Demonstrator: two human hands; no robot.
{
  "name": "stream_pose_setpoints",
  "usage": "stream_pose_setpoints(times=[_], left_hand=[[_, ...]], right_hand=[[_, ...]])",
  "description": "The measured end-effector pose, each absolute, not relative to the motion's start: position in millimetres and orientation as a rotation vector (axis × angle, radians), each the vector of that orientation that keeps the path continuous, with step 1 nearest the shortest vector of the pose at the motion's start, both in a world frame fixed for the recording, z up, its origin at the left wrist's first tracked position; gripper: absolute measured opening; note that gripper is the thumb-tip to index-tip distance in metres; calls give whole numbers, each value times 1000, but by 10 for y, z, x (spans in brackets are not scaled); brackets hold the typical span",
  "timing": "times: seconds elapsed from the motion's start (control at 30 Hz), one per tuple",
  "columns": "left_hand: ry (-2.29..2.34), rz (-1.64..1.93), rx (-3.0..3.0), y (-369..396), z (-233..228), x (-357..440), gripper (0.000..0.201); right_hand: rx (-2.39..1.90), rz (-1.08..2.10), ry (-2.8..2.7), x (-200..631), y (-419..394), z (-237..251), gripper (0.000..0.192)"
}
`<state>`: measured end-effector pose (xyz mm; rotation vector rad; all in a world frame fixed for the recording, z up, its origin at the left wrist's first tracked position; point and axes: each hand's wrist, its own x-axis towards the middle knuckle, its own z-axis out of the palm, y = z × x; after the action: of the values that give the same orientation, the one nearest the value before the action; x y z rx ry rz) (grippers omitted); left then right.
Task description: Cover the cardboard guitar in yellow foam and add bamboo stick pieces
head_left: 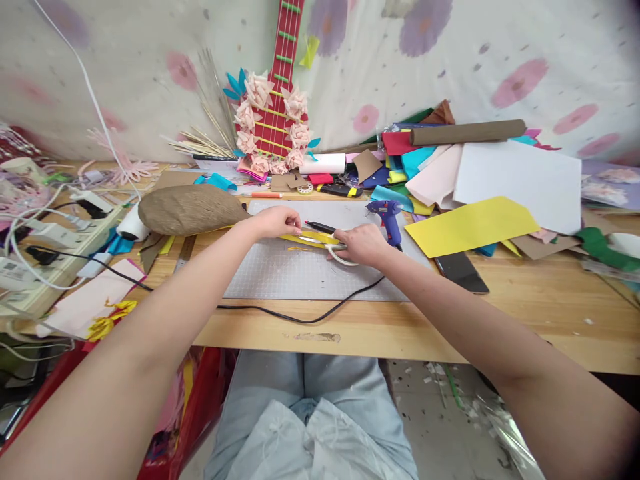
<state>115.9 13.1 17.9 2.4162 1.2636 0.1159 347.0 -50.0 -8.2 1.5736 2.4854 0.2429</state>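
My right hand (364,243) is closed on white-handled scissors (343,259), whose blades point left along a narrow yellow strip (320,237). Left of it, my left hand (281,221) pinches that strip, fingertips pressed together. The strip runs under this hand towards a brown teardrop-shaped body (193,209) with yellow along its lower edge. A grey gridded cutting mat (280,280) lies beneath both hands. On the mat, a black pen with a red tip (320,227) rests just behind the blades, and small yellow scraps (299,249) lie in front of them.
A blue glue gun (387,220) stands behind my right hand, its black cord (305,321) crossing the front. A red flower-trimmed instrument model (280,100) leans at the back. Yellow sheet (470,225), phone (460,272) and coloured sheets lie right. Power strips (60,247) and cables crowd the left.
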Motion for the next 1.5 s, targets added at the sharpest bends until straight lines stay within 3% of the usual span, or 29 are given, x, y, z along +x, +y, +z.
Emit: stream_pose_setpoints(times=[0.4, 1.07, 1.5], left_hand=[[1269, 173, 2633, 65, 178, 900, 16], [1303, -94, 2665, 32, 192, 1096, 16], [1297, -88, 2694, 27, 249, 1132, 16]], right_hand=[[1609, 164, 2543, 3423, -558, -7, 65], [1510, 227, 2526, 3328, -541, 13, 65], [1442, 351, 2534, 3389, -483, 67, 40]])
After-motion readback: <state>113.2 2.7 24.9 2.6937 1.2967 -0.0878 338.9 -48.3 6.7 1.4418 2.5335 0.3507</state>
